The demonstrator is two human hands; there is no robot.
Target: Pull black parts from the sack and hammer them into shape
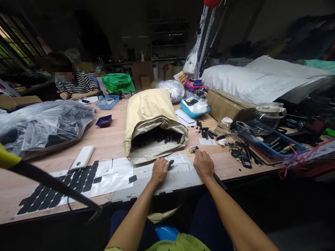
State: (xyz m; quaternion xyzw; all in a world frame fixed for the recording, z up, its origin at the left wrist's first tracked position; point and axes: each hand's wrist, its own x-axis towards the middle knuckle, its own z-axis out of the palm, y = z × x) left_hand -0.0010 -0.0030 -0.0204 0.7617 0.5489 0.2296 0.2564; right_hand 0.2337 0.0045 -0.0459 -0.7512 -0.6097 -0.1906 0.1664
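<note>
My left hand (159, 169) rests on a clear plastic sheet (180, 164) at the table's front edge, fingers closed on a small black part (171, 162). My right hand (203, 164) is closed round a tool with a yellow and silver tip (193, 150) and a dark handle that sticks out behind the wrist. Just beyond both hands lies a tan sack (150, 115) on its side, its mouth open toward me with several black parts (167, 138) inside.
A white sheet with rows of black stickers (78, 179) and a white power bank (83, 157) lie left. A big plastic bag (44, 125) fills the far left. A person in a striped shirt (75, 85) sits across. Trays, keys and boxes (227, 104) crowd the right.
</note>
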